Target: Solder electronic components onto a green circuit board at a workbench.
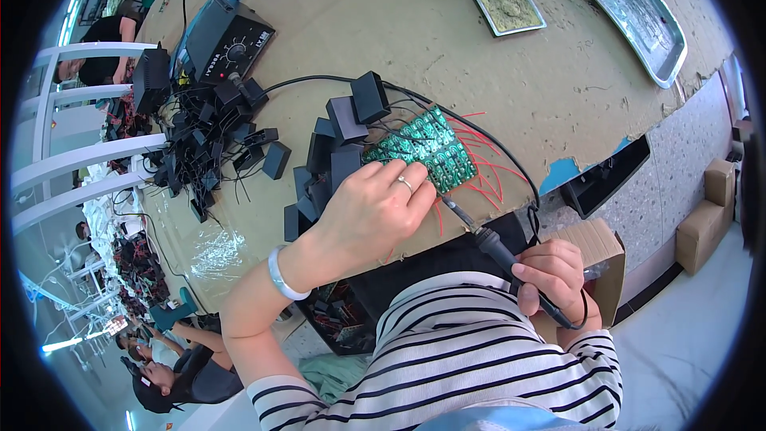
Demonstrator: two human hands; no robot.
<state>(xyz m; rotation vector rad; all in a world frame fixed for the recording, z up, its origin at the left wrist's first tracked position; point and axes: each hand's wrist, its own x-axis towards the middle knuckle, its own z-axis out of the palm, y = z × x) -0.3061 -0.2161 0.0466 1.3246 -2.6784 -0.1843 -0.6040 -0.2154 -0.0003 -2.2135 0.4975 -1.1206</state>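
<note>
A green circuit board panel (431,148) lies near the table's front edge, with thin red wires (483,160) fanning out on its right. My left hand (383,203) rests over the panel's near left corner, fingers bent and pressed together; whatever is between them is hidden. In my right hand (554,271) is a soldering iron (503,254), held by its dark handle, its tip pointing up and left to the panel's near edge beside my left fingers. Black box-shaped parts (345,120) with thin black leads crowd the panel's left side.
A tangled heap of black parts (199,136) lies farther left by a black soldering station (227,40). The iron's cable loops behind the panel. At the back are a holder's yellowish sponge tray (511,9) and a metal tray (638,24). An open carton (598,255) stands right. Other people sit left.
</note>
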